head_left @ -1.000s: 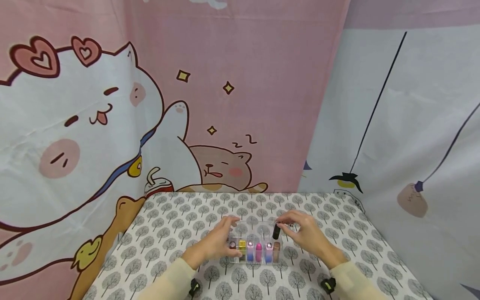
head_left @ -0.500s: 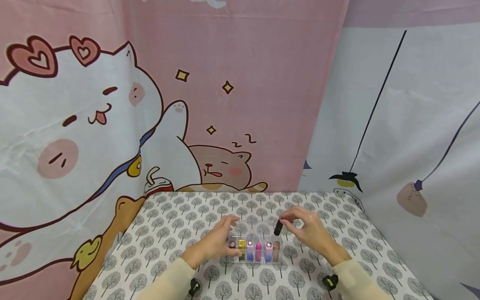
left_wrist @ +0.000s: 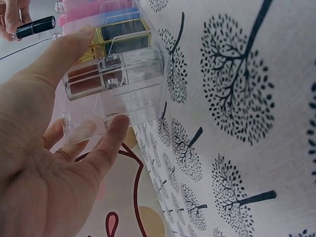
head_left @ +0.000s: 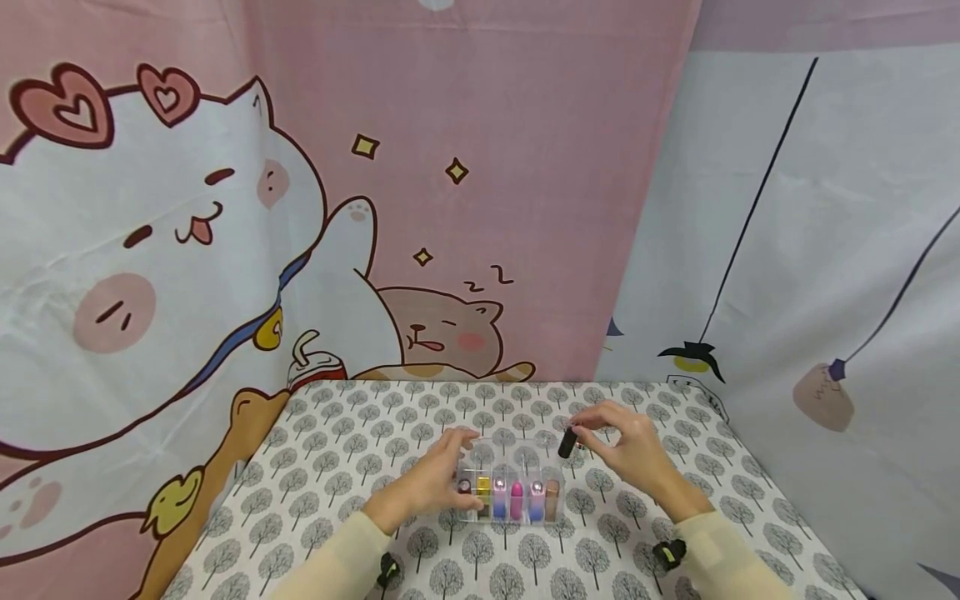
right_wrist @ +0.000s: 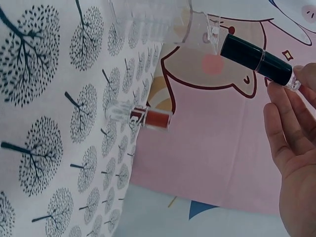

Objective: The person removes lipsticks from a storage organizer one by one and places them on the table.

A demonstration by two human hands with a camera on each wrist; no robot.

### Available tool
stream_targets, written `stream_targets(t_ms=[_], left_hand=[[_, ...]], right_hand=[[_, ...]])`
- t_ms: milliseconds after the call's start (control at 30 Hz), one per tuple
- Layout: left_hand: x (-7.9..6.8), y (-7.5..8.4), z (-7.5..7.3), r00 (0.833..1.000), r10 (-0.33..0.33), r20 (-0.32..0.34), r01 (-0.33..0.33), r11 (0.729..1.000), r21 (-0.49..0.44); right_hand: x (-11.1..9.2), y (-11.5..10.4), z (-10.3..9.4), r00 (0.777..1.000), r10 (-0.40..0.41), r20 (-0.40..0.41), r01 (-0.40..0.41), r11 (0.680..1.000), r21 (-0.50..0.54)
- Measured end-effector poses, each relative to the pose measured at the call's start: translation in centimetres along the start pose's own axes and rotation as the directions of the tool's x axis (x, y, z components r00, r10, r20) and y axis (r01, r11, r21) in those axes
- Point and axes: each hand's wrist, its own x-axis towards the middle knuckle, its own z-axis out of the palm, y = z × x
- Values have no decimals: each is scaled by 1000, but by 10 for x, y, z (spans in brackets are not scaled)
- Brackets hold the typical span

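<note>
Toward six o'clock in your head view, your left hand [head_left: 429,482] gripped the clear case [left_wrist: 140,98] at its nine o'clock end, lined-up tubes [head_left: 517,502] inside. Apart from the case's two o'clock corner, your right hand [head_left: 626,452] pinched the tilted black tube [head_left: 567,442] by its clear end; a red-and-clear tube [right_wrist: 157,119] stood nearby on the tree-print cloth [head_left: 461,542]. Beyond, at twelve, two Z's [head_left: 501,277] marked the pink backdrop [head_left: 547,167] above a sleeping cartoon animal [head_left: 450,329].

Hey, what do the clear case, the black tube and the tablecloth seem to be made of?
Clear case: probably glossy hard plastic, since it is see-through and its edges catch light. Black tube: glossy, perhaps plastic, given its smooth sheen; lacquered metal is possible. Tablecloth: likely matte fabric, showing no glare.
</note>
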Motion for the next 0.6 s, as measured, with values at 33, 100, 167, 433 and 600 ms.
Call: stream_targets(t_ms=[33,100,167,433,600], left_hand=[[0,0,0,1000,4,-1,-4,1000,1],[0,0,0,1000,1,1,-1,1000,5],[0,0,-1,1000,1,2,-1,1000,9],[0,0,-1,1000,5,-2,-5,1000,4],[-1,1,0,1000,1,-5,-1,1000,-7]], right_hand=[[0,1,-1,1000,5,1,-5,1000,-8],[0,3,-3,1000,8,0,-8,1000,-21],[-1,6,-5,1000,5,-2,-5,1000,-28],[-2,18,-9,999,-3,-33,2,999,-32],[-6,24,-12,999,26,-37,-28,998,-57]])
